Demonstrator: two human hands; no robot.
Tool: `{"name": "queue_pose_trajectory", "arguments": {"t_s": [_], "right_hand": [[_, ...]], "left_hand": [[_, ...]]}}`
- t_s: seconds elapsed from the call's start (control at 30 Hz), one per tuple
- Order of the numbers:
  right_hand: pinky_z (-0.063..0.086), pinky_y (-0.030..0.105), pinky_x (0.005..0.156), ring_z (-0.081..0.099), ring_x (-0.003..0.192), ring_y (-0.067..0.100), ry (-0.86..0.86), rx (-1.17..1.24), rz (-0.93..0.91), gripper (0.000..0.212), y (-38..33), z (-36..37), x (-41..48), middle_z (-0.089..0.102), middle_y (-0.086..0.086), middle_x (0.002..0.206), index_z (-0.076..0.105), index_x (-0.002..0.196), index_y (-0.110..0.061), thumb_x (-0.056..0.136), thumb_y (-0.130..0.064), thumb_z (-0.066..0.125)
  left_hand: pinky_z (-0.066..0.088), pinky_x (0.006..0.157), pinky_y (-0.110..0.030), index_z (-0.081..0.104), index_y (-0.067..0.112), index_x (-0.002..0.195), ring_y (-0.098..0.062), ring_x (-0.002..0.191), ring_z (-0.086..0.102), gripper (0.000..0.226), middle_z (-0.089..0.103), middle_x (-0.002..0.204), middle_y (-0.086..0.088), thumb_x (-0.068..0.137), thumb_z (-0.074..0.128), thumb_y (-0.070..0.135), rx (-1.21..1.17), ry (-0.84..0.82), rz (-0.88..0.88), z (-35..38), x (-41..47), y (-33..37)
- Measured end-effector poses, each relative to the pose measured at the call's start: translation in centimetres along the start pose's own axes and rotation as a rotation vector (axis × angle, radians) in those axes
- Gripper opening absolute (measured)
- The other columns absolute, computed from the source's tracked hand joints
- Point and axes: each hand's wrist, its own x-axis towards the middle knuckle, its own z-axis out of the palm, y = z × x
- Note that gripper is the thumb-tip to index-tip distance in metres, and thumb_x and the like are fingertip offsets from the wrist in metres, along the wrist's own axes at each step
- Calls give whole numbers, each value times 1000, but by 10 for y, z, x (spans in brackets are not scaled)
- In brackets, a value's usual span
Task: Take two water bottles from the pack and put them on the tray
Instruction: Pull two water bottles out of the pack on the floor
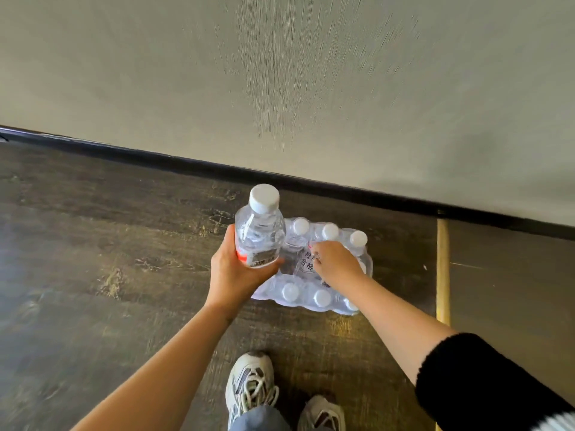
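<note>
Head view showed the left hand [239, 272] wrapped around one bottle [259, 231]; right hand [337, 264], fingers curled into the pack [314, 269] at three o'clock, risked snagging torn film.

Bottle pack on the floor at the foot of the wall, both hands at it.

The pack [314, 269] lies on the floor [93, 244], just before the baseboard [311, 181] with the wall [280, 73] behind it. The left hand [236, 275] is at the pack's left edge, wrapped around a bottle [259, 231] held upright above that edge. The right hand [337, 264] rests on top of the pack, right of the held bottle, fingers in among the bottles at its middle. A floor strip [443, 269] runs right of the right hand. Two shoes [252, 387] stand nearer the person than both hands, below the pack.
</note>
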Motion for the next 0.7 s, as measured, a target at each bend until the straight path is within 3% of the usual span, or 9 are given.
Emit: {"name": "queue_pose_trajectory", "arguments": {"t_s": [0.1, 0.17, 0.27, 0.37, 0.47, 0.57, 0.7], "right_hand": [[38, 35, 64, 51, 74, 26, 94, 10, 89, 36, 2, 4, 12, 53, 12, 78, 49, 67, -10, 96, -29, 39], [38, 34, 64, 55, 74, 29, 105, 124, 203, 33, 8, 2, 17, 53, 12, 77, 57, 79, -4, 96, -24, 38], [41, 34, 68, 64, 88, 32, 71, 59, 182, 21, 13, 5, 11, 56, 9, 80, 57, 85, -10, 90, -29, 52], [39, 34, 72, 59, 102, 30, 87, -131, 98, 43, 17, 21, 5, 61, 7, 108, 45, 119, -17, 84, -36, 59], [40, 32, 69, 61, 102, 30, 187, -160, 62, 41, 21, 29, 5, 63, 14, 113, 37, 128, -14, 91, -24, 51], [47, 34, 77, 61, 101, 30, 214, -62, 17, 43, 20, 18, -5, 65, 14, 112, 39, 128, -14, 88, -25, 54], [50, 34, 76, 64, 91, 29, 334, 206, -83, 31, 19, -28, -53, 68, 10, 100, 53, 105, -15, 79, -25, 67]], "left_hand": [[39, 69, -11, 40, 63, 92, 24, 86, 52, 63, 59, 90, 30, 54, 84, 39, -8, 14, -2, 0, 3, -7], [42, 73, -14, 42, 58, 97, 17, 89, 56, 63, 59, 93, 30, 53, 84, 41, -25, 20, -6, -1, 3, -11], [45, 77, -18, 45, 46, 108, 4, 94, 59, 68, 58, 97, 30, 53, 84, 42, -39, 30, -6, -2, 3, -15], [47, 82, -25, 46, 41, 111, -5, 97, 61, 69, 58, 99, 28, 54, 84, 40, -37, 30, -1, -1, 4, -15], [45, 78, -20, 43, 51, 104, 4, 95, 59, 65, 57, 97, 30, 54, 84, 40, -29, 23, 2, -2, 4, -12], [41, 71, -12, 41, 60, 96, 19, 88, 55, 62, 57, 93, 33, 55, 83, 41, -10, 11, -5, -5, 5, -7], [38, 68, -10, 41, 55, 96, 24, 86, 51, 62, 57, 90, 30, 55, 84, 37, 33, -19, -4, -13, -5, 9]]}}
